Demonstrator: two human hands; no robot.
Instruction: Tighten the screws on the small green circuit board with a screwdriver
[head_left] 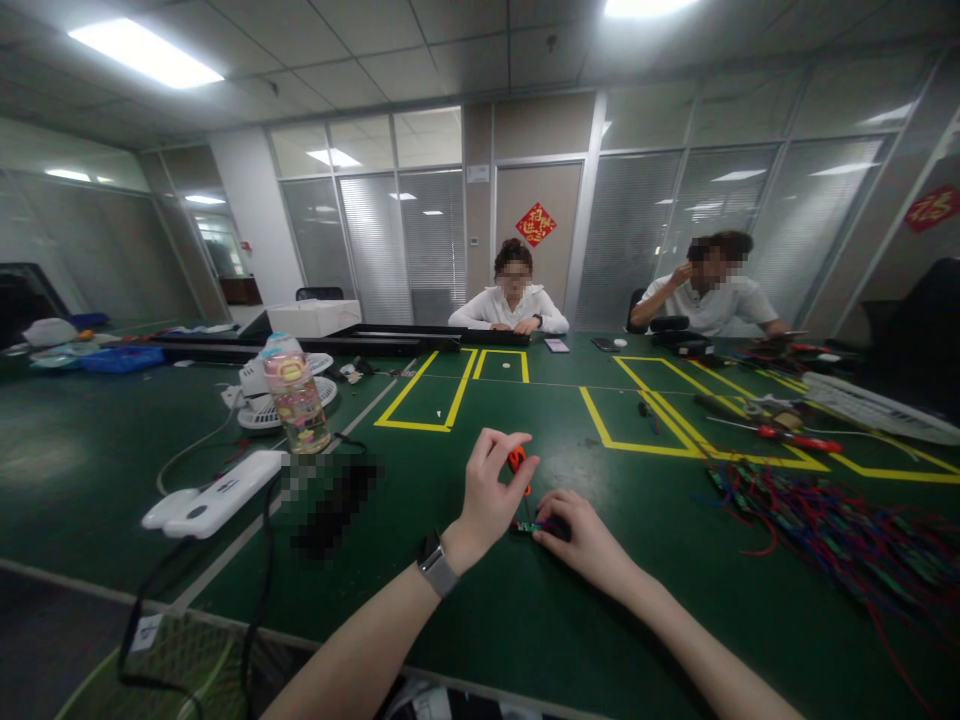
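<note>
My left hand, a watch on its wrist, is closed loosely around the orange and black handle of a small screwdriver, with thumb and forefinger on either side of it. The thin shaft points down to a small green circuit board low over the table. My right hand pinches that board at its right end. Dark wires show under its fingers. Whether the tip touches a screw is too small to tell.
A heap of boards with red and blue wires lies at right, near a red-handled screwdriver. Left are a drink bottle, a white device and a fan. Yellow tape marks the green table. Two people sit opposite.
</note>
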